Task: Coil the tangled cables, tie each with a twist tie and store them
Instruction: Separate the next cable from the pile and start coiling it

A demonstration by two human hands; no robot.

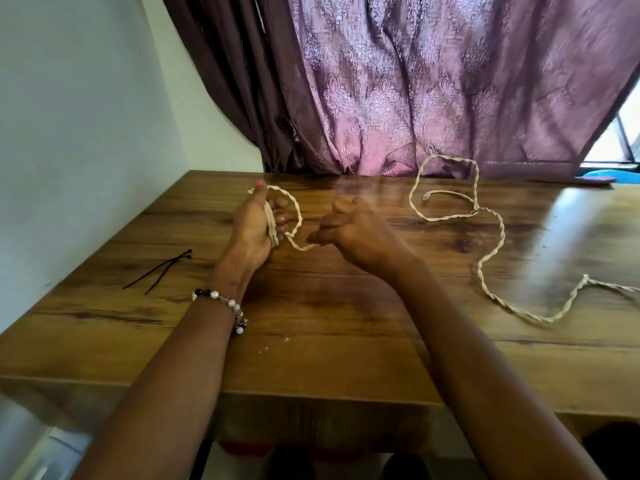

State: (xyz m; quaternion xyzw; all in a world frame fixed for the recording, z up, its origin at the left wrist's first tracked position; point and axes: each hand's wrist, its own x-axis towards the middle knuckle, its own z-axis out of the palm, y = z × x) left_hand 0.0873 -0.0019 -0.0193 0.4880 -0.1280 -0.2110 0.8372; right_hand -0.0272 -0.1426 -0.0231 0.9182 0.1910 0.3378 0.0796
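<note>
The wooden table is the landmark here. Above its middle, toward the far half, the left hand stands upright with thumb raised and fingers curled round a small bundle of pale twisted cable, several turns lying against the palm and a loop arcing out past the fingertips. Just right of it the right hand is closed in a fist, pinching the same cable where it leaves the loop; the two hands sit near each other, joined by a short slack span.

The cable's loose length lies on the table's right half, winding from a loop at the far edge, beside the purple curtain, down toward the right edge, where it runs out of view. One small plug end rests inside that far loop.

Two black ties lie crossed near the table's left edge, close to the white wall. A beaded bracelet circles the left wrist. Bare wood stretches between the forearms and along the near edge
</note>
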